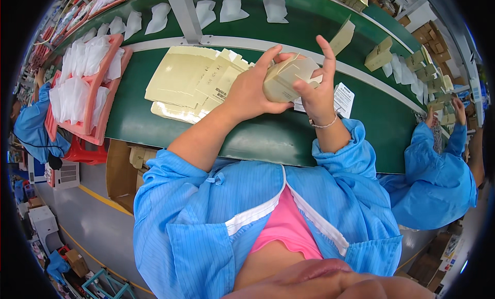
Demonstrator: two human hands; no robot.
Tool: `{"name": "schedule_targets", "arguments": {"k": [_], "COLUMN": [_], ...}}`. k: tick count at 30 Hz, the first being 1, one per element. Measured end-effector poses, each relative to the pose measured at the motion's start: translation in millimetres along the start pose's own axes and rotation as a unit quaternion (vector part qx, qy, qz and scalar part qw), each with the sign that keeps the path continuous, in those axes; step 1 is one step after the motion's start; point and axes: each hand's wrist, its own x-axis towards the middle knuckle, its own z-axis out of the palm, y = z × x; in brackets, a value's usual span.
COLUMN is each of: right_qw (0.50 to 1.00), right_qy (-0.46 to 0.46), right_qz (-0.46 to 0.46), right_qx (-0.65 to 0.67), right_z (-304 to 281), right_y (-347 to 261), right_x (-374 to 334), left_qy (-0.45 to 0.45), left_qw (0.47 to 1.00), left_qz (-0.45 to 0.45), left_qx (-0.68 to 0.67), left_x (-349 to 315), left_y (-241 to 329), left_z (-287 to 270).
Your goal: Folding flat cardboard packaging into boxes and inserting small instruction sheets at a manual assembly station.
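A pale yellow carton [281, 83], partly folded up, is held above the green bench, its end flaps standing out toward the right. My left hand [250, 90] is closed around its left side, with the thumb along the near edge. At the flapped end is my right hand [320, 95], fingers spread, one finger pointing up and the thumb against the flaps. Beneath and left of the hands lies a stack of flat cartons [178, 77] in the same pale yellow. A printed white leaflet [343, 100] lies behind my right wrist.
Pink trays [90, 103] of white wrapped items stand at the bench's left end. White pouches [233, 7] and upright cartons [379, 54] line the green strip beyond the metal rail [237, 42]. A co-worker in blue [435, 170] handles cartons at the right.
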Motion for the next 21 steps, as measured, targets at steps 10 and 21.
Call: {"name": "schedule_targets", "arguments": {"k": [10, 21], "right_qw": [1.0, 0.983], "right_qy": [0.0, -0.089], "right_qz": [0.002, 0.026], "right_qx": [0.0, -0.156], "right_z": [15.3, 3.2], "right_y": [-4.1, -15.9], "right_x": [-0.4, -0.3], "left_qy": [0.18, 0.127], "left_qw": [0.946, 0.97], "left_qz": [0.262, 0.191], "left_qx": [0.065, 0.083], "left_x": [2.1, -4.6], "left_y": [-37.7, -28.4], "left_z": [13.6, 11.0]}}
